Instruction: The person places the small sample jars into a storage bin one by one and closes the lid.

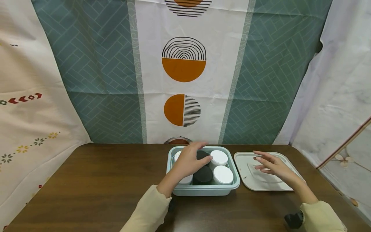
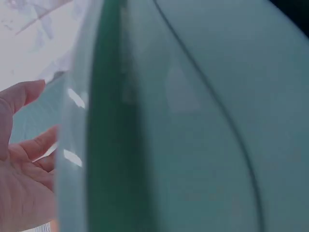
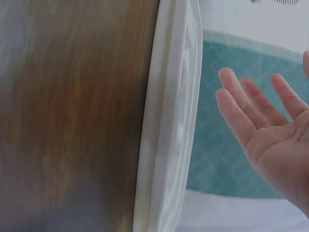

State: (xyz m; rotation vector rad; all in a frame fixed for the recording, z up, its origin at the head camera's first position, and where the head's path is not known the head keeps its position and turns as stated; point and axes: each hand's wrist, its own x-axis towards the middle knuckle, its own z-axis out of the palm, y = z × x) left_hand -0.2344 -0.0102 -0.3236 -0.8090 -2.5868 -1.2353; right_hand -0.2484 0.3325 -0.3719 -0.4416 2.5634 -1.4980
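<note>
A light blue plastic bin (image 1: 203, 192) stands on the table, holding several round containers with white lids (image 1: 223, 175) and dark lids (image 1: 203, 175). My left hand (image 1: 188, 161) is over the bin's left part, thumb and fingers spread apart with nothing held, and it hides some of the containers. In the left wrist view the bin's wall (image 2: 207, 121) fills most of the picture, with the left hand (image 2: 24, 183) beyond its rim. Over a pale, flat lid (image 1: 249, 180) hovers my right hand (image 1: 275, 167), its fingers loosely extended and holding nothing, as the right wrist view also shows.
The brown wooden table (image 1: 95, 187) carries the bin and, to its right, the lid. Behind the table hangs a green and white patterned cloth (image 1: 110, 112). Light cloths drape down the left side (image 1: 37, 129) and right side (image 1: 333, 106).
</note>
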